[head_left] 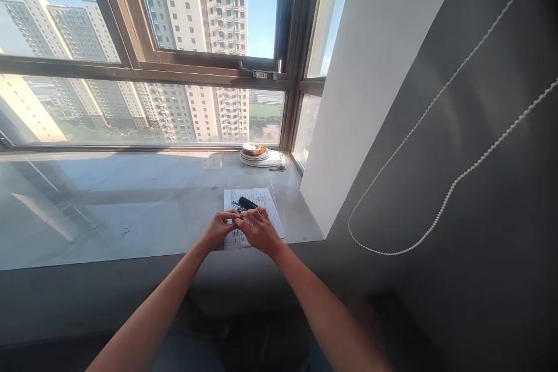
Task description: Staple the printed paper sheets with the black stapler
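Over the front edge of a sheet of printed paper [271, 216], my two hands meet at the fingertips. My left hand [219, 230] is closed in a pinch, its fingers bent toward the other hand. My right hand [260, 231] is closed too, fingers curled against the left fingertips. Whatever sits between them is too small and covered to name. Just beyond the right fingers lies a black cylinder-like object [247, 203] on the paper. Beside it is a small dark and shiny piece [238, 206], partly hidden by my fingers.
The paper lies on a glossy stone windowsill [143, 209]. Toward the back corner stands a stack of plates or lids [255, 157], with a small dark bunch like keys [278, 168] in front. A white bead chain [392, 253] hangs at right by the wall. A window handle [260, 74] projects above.
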Demonstrator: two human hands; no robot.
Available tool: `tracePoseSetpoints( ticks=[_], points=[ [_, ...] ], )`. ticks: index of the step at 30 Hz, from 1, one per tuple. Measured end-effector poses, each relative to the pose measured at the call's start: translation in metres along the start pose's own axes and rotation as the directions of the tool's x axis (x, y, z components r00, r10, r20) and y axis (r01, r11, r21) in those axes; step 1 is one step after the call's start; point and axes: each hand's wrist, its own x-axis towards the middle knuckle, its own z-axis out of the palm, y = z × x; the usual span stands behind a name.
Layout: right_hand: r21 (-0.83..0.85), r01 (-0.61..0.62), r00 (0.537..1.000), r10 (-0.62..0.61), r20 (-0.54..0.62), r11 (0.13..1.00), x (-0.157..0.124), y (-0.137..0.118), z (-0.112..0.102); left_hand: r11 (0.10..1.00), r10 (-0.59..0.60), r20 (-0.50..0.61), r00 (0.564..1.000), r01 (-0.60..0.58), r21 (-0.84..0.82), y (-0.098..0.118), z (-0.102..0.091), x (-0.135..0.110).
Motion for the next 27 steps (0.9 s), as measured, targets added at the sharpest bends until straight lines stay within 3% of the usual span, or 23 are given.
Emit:
tracePoseSetpoints(
  ticks=[5, 8, 9, 11, 13, 15, 17, 19, 22, 27],
  points=[
    [0.075, -0.023, 0.998, 0.027, -0.057, 0.997, -0.001, -0.001, 0.003, 0.998, -0.056, -0.033, 0.998, 0.057, 0.020, 0.012, 0.002, -0.004],
    [0.151, -0.177, 0.974, 0.195, -0.117, 0.973, -0.003, 0.019, -0.007, 0.990, -0.138, -0.166, 0.976, 0.137, -0.015, 0.008, 0.003, -0.005],
    [0.177, -0.275, 0.945, 0.299, -0.133, 0.945, -0.004, 0.034, -0.010, 0.987, -0.162, -0.221, 0.962, 0.158, -0.035, 0.005, 0.002, -0.005],
    [0.186, -0.523, 0.825, 0.549, -0.135, 0.832, -0.007, 0.071, -0.015, 0.981, -0.194, -0.300, 0.934, 0.181, -0.072, -0.002, 0.001, -0.003],
    [0.115, -0.713, 0.688, 0.721, -0.075, 0.692, -0.011, 0.111, -0.014, 0.976, -0.212, -0.329, 0.920, 0.184, -0.114, -0.008, 0.000, -0.001],
    [0.028, -0.811, 0.585, 0.811, 0.018, 0.585, -0.013, 0.145, -0.007, 0.971, -0.221, -0.339, 0.914, 0.174, -0.163, -0.010, -0.001, 0.001],
    [-0.025, -0.843, 0.532, 0.840, 0.105, 0.537, -0.012, 0.166, 0.003, 0.964, -0.235, -0.352, 0.906, 0.170, -0.206, -0.011, -0.002, 0.002],
    [-0.033, -0.848, 0.518, 0.840, 0.161, 0.529, -0.008, 0.176, 0.013, 0.956, -0.249, -0.349, 0.903, 0.171, -0.238, -0.011, -0.003, 0.002],
    [-0.009, -0.838, 0.535, 0.825, 0.182, 0.545, 0.000, 0.178, 0.022, 0.940, -0.255, -0.296, 0.921, 0.164, -0.300, -0.014, -0.005, 0.001],
    [0.012, -0.825, 0.560, 0.814, 0.154, 0.565, -0.004, 0.170, 0.014, 0.933, -0.245, -0.199, 0.949, 0.175, -0.314, -0.026, -0.007, 0.000]
  ],
)
